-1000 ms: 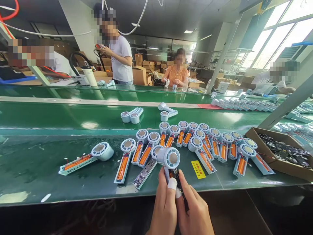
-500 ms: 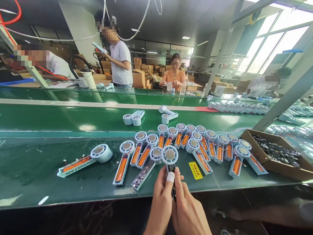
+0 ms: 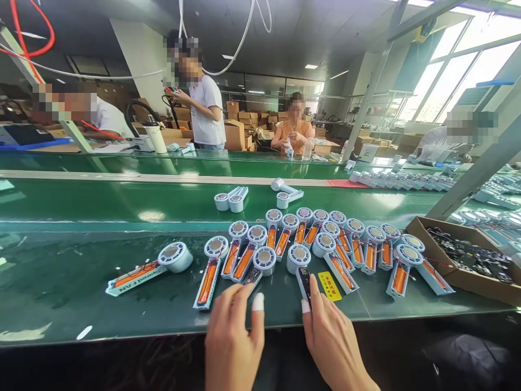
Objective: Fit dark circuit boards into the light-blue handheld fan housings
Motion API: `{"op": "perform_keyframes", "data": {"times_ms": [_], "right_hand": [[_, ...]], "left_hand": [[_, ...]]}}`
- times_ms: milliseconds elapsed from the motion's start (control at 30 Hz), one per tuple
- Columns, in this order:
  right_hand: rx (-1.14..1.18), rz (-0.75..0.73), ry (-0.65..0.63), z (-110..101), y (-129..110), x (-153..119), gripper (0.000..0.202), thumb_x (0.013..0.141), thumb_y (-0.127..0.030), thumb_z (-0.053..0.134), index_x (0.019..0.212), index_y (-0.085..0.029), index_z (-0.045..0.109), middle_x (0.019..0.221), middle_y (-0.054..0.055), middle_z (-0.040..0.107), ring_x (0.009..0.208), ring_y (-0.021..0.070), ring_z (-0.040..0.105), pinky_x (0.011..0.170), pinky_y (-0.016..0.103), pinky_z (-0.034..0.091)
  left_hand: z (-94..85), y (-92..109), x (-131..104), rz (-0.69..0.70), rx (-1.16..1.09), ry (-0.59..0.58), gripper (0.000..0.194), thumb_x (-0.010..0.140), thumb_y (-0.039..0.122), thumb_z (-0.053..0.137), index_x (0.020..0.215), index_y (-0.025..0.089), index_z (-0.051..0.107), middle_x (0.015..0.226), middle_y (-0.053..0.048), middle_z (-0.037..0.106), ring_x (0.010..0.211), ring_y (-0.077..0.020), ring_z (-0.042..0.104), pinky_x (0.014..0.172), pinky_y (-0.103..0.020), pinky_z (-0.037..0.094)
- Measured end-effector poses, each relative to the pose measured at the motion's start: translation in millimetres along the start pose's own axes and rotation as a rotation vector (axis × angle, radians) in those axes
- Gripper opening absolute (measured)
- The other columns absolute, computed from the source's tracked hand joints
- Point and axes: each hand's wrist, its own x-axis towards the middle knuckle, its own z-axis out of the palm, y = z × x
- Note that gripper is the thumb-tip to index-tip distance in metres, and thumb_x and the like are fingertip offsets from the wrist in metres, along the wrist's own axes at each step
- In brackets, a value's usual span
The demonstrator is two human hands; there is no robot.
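Observation:
My right hand (image 3: pixel 331 336) is closed on the handle of a pale-blue handheld fan (image 3: pixel 298 258), its thumb on the left and its fingers on the right. A dark circuit board shows at the top of that handle. My left hand (image 3: pixel 232 334) has its bent fingers around the handle of another handheld fan (image 3: pixel 264 260), which lies on the table and also carries a circuit board; most of that handle is hidden. White covers sit on both thumb tips. A yellow label (image 3: pixel 329 286) lies just right of the right-hand fan.
Several fans with orange batteries and red wires (image 3: pixel 242 258) lie across the green table (image 3: pixel 154 320). A cardboard box (image 3: pixel 468 271) of dark parts stands at right. Beyond are more fans (image 3: pixel 236 202) on the green belt (image 3: pixel 179 198) and several people at work.
My left hand has let go of the fan both hands held and moved left to the neighbouring fan. The right hand has moved slightly right with its fan. The view has shifted a little.

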Motion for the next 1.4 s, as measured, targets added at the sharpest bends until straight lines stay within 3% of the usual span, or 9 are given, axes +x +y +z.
{"op": "perform_keyframes", "data": {"times_ms": [33,100,200,367,533,800,1033,1233,1400], "right_hand": [[-0.01,-0.022,0.014,4.6,2.4,0.8,0.062,0.103,-0.023,0.027,0.16,-0.01,0.007,0.098,0.017,0.074,0.083,0.0307,0.075,0.066,0.041,0.063],[-0.015,-0.059,0.049,14.4,5.9,0.5,0.061,0.101,-0.018,0.028,0.159,-0.01,0.012,0.115,0.021,0.07,0.104,0.0343,0.07,0.083,0.049,0.061],[0.064,-0.068,0.08,26.7,8.7,-3.3,0.062,0.097,-0.012,0.031,0.157,-0.009,0.018,0.132,0.022,0.062,0.12,0.033,0.063,0.093,0.049,0.058],[0.185,-0.039,0.144,34.1,12.5,-8.4,0.051,0.097,-0.016,0.038,0.147,-0.012,0.036,0.129,0.018,0.065,0.118,0.0294,0.064,0.093,0.048,0.059],[0.169,-0.084,0.189,33.6,14.0,-6.2,0.043,0.093,-0.011,0.039,0.133,-0.014,0.051,0.126,0.015,0.067,0.116,0.0284,0.065,0.092,0.046,0.059],[0.164,-0.072,0.207,35.6,13.6,-8.3,0.04,0.095,-0.015,0.04,0.133,-0.015,0.052,0.124,0.015,0.069,0.114,0.0287,0.067,0.091,0.045,0.06],[0.229,-0.054,0.118,31.7,11.3,-7.1,0.054,0.096,-0.013,0.037,0.15,-0.016,0.038,0.134,0.014,0.064,0.121,0.0266,0.063,0.094,0.043,0.059],[0.24,-0.022,0.121,30.2,8.9,-1.2,0.043,0.1,-0.02,0.04,0.141,-0.017,0.049,0.125,0.014,0.068,0.114,0.0268,0.067,0.091,0.043,0.06],[0.204,-0.012,0.126,27.4,6.9,2.7,0.037,0.101,-0.021,0.039,0.133,-0.016,0.055,0.118,0.014,0.072,0.108,0.0267,0.07,0.086,0.041,0.062]], "left_hand": [[-3.4,-10.6,-2.8,0.067,0.119,0.038,0.029,0.097,0.035,0.049,0.112,0.018,0.068,0.108,-0.014,0.069,0.101,-0.0317,0.067,0.089,-0.048,0.053],[-6.1,-27.5,-9.7,0.182,0.271,-0.004,0.031,0.099,0.032,0.045,0.12,0.02,0.065,0.111,-0.013,0.069,0.1,-0.0316,0.067,0.085,-0.046,0.054],[0.1,-37.8,-19.9,0.265,0.303,-0.063,0.033,0.102,0.029,0.04,0.128,0.022,0.059,0.108,-0.01,0.068,0.094,-0.0254,0.069,0.079,-0.038,0.056],[18.1,-33.4,-24.9,0.302,0.237,-0.05,0.033,0.101,0.027,0.045,0.133,0.021,0.055,0.099,-0.007,0.067,0.084,-0.0211,0.068,0.076,-0.033,0.054],[23.4,-36.9,-23.6,0.323,0.202,-0.014,0.031,0.099,0.023,0.051,0.129,0.023,0.058,0.095,-0.006,0.066,0.082,-0.0207,0.065,0.078,-0.034,0.052],[25.8,-43.2,-29.4,0.287,0.151,-0.016,0.035,0.099,0.02,0.053,0.133,0.023,0.056,0.102,-0.008,0.066,0.089,-0.0212,0.065,0.082,-0.035,0.051],[20.3,-37.4,-21.2,0.259,0.143,-0.099,0.041,0.102,0.027,0.044,0.143,0.022,0.048,0.098,-0.006,0.069,0.084,-0.0209,0.065,0.074,-0.033,0.053],[21.1,-33.0,-13.8,0.246,0.201,-0.119,0.037,0.101,0.026,0.044,0.135,0.021,0.056,0.089,-0.004,0.07,0.076,-0.0208,0.066,0.068,-0.033,0.053],[21.9,-31.5,-15.3,0.239,0.241,-0.099,0.036,0.099,0.025,0.045,0.133,0.02,0.058,0.111,-0.009,0.073,0.091,-0.025,0.068,0.076,-0.037,0.056]]}}
